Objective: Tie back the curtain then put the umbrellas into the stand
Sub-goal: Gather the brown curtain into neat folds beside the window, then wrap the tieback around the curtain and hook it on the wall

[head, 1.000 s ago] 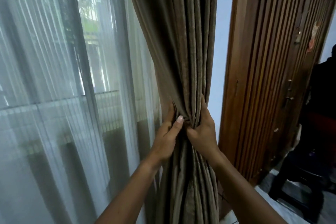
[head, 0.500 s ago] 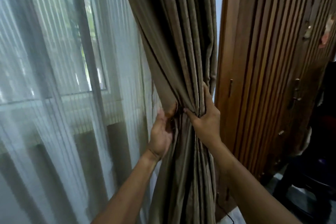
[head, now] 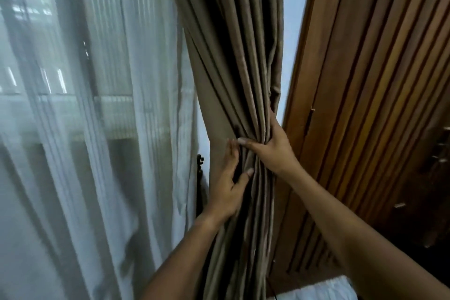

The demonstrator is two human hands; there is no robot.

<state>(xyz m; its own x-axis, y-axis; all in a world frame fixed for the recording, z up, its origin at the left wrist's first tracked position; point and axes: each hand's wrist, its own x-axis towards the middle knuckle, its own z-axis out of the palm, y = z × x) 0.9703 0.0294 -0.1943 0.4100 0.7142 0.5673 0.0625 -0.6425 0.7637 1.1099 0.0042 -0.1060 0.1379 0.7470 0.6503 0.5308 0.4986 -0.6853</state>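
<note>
A heavy brown curtain (head: 233,61) hangs in the middle of the head view, gathered into a tight bunch at waist height. My right hand (head: 272,151) wraps around the bunch from the right, thumb across the front folds. My left hand (head: 229,185) lies on the left side of the bunch just below, fingers pressed into the folds. No tie-back band can be made out under the hands. No umbrellas or stand are in view.
A sheer white curtain (head: 102,129) covers the window on the left. A dark metal hook or bracket (head: 200,165) shows on the wall strip beside the brown curtain. A slatted wooden door (head: 370,105) fills the right side. Something white (head: 323,291) lies at the bottom right.
The view has swung right and closer. The curtain bunch has shifted toward the wall, and my left hand has slid lower on the folds while my right keeps its hold.
</note>
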